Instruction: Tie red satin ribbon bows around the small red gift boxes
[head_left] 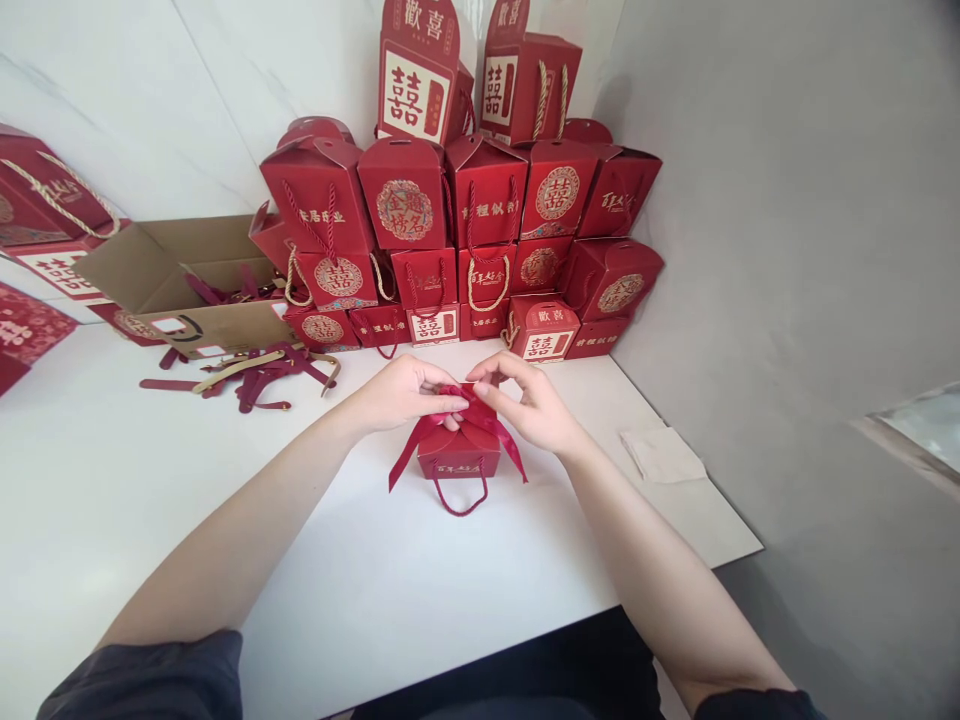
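A small red paper gift box (459, 455) with gold characters on its front stands on the white table (360, 590), and a dark red cord handle (459, 500) hangs down its front. A dark red satin ribbon (459, 396) crosses the top of the box, with its tails falling to both sides. My left hand (401, 392) pinches the ribbon from the left. My right hand (517, 400) pinches it from the right, fingertips close to the left hand's. The hands hide the box's top.
Several red gift boxes and bags with rope handles are stacked against the back wall. At the left stands an open cardboard carton (199, 285) holding red ribbons, with loose red and gold strips (255, 375) beside it. A folded paper napkin (664, 455) lies near the table's right edge, beside a grey wall.
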